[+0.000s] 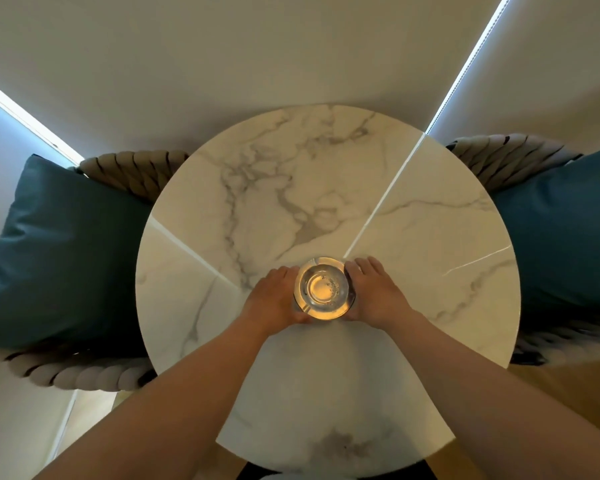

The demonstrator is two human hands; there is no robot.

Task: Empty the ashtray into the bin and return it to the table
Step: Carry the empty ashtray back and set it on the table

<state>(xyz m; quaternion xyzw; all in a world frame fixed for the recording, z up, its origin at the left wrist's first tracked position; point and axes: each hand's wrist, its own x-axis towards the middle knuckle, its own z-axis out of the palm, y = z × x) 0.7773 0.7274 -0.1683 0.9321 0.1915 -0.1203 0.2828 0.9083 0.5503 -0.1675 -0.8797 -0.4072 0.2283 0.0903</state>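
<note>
A round clear glass ashtray (323, 288) glows amber near the middle of the round white marble table (413, 220). A few small dark specks lie inside it. My left hand (274, 296) cups its left side and my right hand (374, 292) cups its right side, so both hands grip it. I cannot tell whether it rests on the table or is held just above. No bin is in view.
A woven rope chair with a teal cushion (59, 251) stands at the table's left, and another with a teal cushion (561, 230) at its right. Closed blinds hang behind the table. Wooden floor (568, 386) shows at the lower right.
</note>
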